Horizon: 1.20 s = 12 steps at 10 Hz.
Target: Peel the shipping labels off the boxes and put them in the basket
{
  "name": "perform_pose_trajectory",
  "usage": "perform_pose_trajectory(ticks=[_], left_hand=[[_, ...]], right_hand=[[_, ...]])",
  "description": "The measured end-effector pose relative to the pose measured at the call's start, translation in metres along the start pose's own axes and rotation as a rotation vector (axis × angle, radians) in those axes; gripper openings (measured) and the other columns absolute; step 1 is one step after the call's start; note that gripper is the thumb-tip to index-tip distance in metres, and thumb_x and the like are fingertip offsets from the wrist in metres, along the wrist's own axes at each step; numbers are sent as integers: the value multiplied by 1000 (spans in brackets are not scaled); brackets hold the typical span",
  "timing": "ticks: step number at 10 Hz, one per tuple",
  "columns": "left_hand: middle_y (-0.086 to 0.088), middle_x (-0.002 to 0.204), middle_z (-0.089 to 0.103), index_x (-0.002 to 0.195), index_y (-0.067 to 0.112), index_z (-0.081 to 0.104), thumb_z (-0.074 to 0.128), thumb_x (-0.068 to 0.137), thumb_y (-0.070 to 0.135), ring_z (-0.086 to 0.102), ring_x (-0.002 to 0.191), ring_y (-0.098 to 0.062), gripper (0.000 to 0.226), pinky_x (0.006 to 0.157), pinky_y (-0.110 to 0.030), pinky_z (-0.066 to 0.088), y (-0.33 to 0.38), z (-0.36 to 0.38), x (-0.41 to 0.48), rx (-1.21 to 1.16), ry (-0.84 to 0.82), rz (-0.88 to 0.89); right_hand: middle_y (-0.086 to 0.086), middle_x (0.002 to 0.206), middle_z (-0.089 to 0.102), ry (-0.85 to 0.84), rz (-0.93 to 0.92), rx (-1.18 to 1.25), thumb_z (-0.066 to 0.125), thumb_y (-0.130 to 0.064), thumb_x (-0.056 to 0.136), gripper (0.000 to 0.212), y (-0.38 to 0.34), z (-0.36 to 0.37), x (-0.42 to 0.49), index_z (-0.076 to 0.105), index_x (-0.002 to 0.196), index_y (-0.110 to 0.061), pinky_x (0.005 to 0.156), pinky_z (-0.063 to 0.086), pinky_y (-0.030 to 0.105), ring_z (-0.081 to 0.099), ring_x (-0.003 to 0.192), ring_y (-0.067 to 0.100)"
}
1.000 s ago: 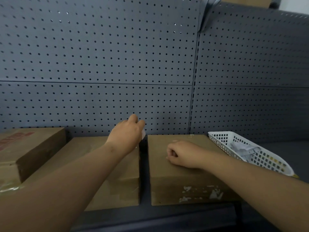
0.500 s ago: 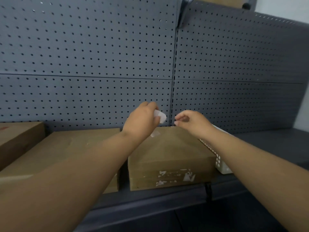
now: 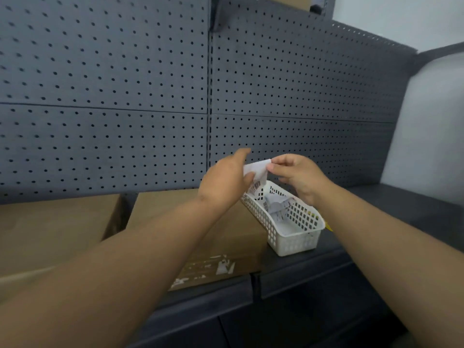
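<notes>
Both hands have swung right, from above the box [image 3: 160, 207] to over the basket [image 3: 296, 238]. At frame centre the left hand [image 3: 226, 178] pinches the label [image 3: 256, 169] by its left edge, and the right hand [image 3: 298, 174] pinches its upper right corner with curled fingers, probably to pull the sticky paper off the left fingers. The label hangs just above the basket's far end, where more labels [image 3: 275, 204] already lie.

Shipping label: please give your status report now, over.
Status: left hand and right hand both pinch the shipping label. Label hangs over the white basket, not yet in. Nothing in the way.
</notes>
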<state>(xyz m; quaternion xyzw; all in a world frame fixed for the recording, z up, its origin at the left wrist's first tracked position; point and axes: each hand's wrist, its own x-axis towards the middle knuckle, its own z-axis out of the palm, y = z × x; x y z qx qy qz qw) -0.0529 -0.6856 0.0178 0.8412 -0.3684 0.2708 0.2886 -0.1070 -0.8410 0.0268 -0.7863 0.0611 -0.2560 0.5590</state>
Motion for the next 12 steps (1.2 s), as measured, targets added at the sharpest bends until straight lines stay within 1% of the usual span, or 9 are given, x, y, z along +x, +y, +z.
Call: perform_pose_trajectory(ticks=[1, 5, 6, 7, 8, 9, 10, 11, 12], left_hand=[[-11, 117, 63, 139, 17, 34, 53, 92, 31, 59, 104, -29, 52, 78, -41, 51, 4, 14, 6, 54, -20, 14], [-9, 122, 61, 138, 18, 32, 53, 91, 38, 61, 103, -27, 55, 79, -40, 53, -11, 32, 18, 197, -38, 31], [-9, 123, 60, 139, 19, 33, 54, 91, 37, 60, 105, -27, 55, 81, -40, 53, -18, 32, 18, 205, -45, 14], [-9, 120, 61, 139, 20, 33, 54, 91, 37, 61, 102, -27, 56, 80, -41, 54, -24, 32, 19, 210, -43, 6], [-10, 118, 62, 140, 20, 32, 54, 91, 37, 62, 96, -26, 56, 77, -40, 54, -26, 31, 18, 221, -44, 8], [-10, 123, 60, 140, 19, 32, 54, 91, 36, 61, 103, -27, 56, 81, -41, 53, -26, 30, 16, 221, -41, 9], [-10, 123, 60, 140, 19, 33, 54, 91, 36, 60, 104, -28, 55, 81, -40, 52, -26, 29, 15, 222, -69, -9], [-10, 124, 60, 139, 19, 34, 54, 91, 37, 60, 105, -27, 55, 82, -40, 52, -28, 26, 13, 209, -58, -16], [-10, 123, 60, 139, 18, 34, 53, 92, 37, 60, 103, -27, 54, 80, -40, 53, -30, 22, 10, 211, -69, -25]], right_hand=[[-2, 73, 64, 22, 25, -39, 68, -10, 85, 12, 5, -12, 3, 62, 75, -13, 43, 44, 4, 60, 55, 1], [11, 65, 56, 166, 300, -480, 68, -11, 83, 28, 55, -44, 48, 54, 60, -6, 67, 45, 33, 51, 63, 22], [13, 66, 59, 105, 384, -628, 68, -13, 85, 24, 66, -39, 54, 62, 65, -2, 62, 46, 30, 53, 58, 23], [12, 70, 60, 59, 394, -782, 63, -8, 86, 12, 70, -36, 59, 70, 87, 0, 56, 45, 26, 53, 57, 23], [13, 78, 61, 39, 387, -844, 56, -2, 82, 10, 71, -33, 61, 65, 77, -4, 61, 45, 26, 53, 62, 22], [10, 101, 75, 59, 371, -833, 58, -6, 82, 23, 76, -34, 66, 76, 94, 1, 66, 49, 25, 67, 79, 21], [6, 59, 58, 94, 344, -877, 56, -10, 85, 28, 77, -34, 68, 59, 57, -4, 50, 37, 21, 46, 51, 18], [6, 66, 49, 99, 330, -874, 58, -9, 84, 17, 75, -33, 70, 56, 68, -13, 57, 49, 26, 45, 55, 18], [12, 76, 66, 99, 333, -890, 59, -12, 86, 14, 73, -32, 68, 71, 82, -4, 62, 51, 28, 62, 67, 24]])
